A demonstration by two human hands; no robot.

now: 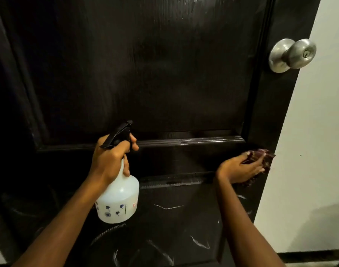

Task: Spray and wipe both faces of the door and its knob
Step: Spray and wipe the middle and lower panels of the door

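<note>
The black panelled door (145, 74) filled most of the frame, its free edge running down the right side against a pale wall (318, 151); the silver knob (291, 54) sat at the upper right, clear of both hands. The left hand (109, 160) gripped the neck of a white spray bottle (118, 201) at lower centre-left; its fingers were curled round the neck, with the index finger hooked over the black trigger head (118, 134), whose nozzle pointed up toward the door panel. The right hand (241, 168) sat at the lower right, near the door's edge, pressing a dark red cloth (261, 157) against the horizontal rail between the panels; its fingers lay close together and bent over the bunched cloth, thumb tucked at the cloth's upper edge. Wet streaks (199, 243) showed on the lower panel.
</note>
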